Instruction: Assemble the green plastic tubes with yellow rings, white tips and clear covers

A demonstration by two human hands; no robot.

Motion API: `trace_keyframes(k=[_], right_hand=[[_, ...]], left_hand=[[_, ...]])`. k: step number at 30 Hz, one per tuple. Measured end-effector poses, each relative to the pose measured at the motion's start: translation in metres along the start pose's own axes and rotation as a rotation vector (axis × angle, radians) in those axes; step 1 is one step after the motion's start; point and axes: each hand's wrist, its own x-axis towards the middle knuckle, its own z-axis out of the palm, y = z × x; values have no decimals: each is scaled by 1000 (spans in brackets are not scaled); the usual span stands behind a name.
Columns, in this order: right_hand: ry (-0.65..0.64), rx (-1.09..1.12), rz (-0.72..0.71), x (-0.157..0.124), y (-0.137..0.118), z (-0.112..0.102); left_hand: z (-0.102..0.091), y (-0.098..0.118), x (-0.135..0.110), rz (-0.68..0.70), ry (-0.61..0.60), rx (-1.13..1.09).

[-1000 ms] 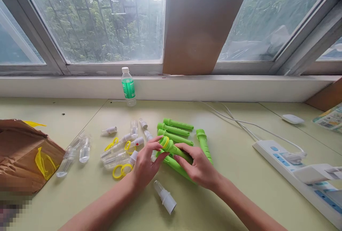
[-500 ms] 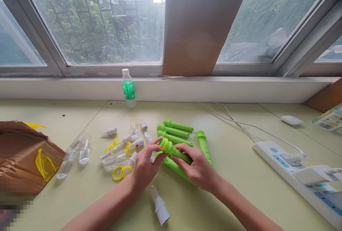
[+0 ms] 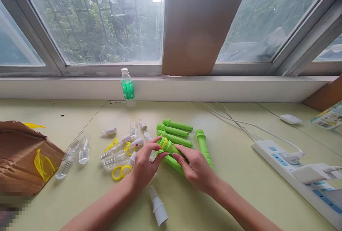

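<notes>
Both my hands hold one green plastic tube [image 3: 169,147] with a yellow ring at its threaded end, just above the table. My left hand [image 3: 144,166] pinches the ringed end with thumb and fingers. My right hand [image 3: 197,168] wraps round the tube's body. More green tubes [image 3: 176,130] lie side by side behind them, and one green tube [image 3: 204,145] lies to the right. A white plug piece [image 3: 158,206] lies on the table in front of my wrists. Yellow rings [image 3: 120,170] and clear caps [image 3: 115,160] lie left of my left hand.
A torn cardboard box [image 3: 20,156] with yellow parts sits at the left. Clear ribbed tubes [image 3: 84,150] lie near it. A green-labelled water bottle [image 3: 127,87] stands by the window sill. A white power strip [image 3: 296,175] with a cable and plugs lies at the right.
My hands and the held green tube shifted slightly left and down toward the table. The white plug piece sits lower in the view as the camera tilted a little.
</notes>
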Motion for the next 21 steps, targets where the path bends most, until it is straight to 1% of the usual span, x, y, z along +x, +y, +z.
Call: trace_keyframes(k=[5,9,14,17,21], right_hand=[[-32,92,27,1,-3,-3],[-37,118,37,1,-4,-6],[-42,115,82,-1,-1,-5],[-37,170,96,0,-2,-5],[-20,258,115,1,-2,-7]], left_hand=[[2,-1,0,-22,-50,-77],[2,-1,0,-2,-42,-65],[0,0,0,18,-36,-33],[-1,1,1,9,-34,-49],[-1,2,1,10,-62,-70]])
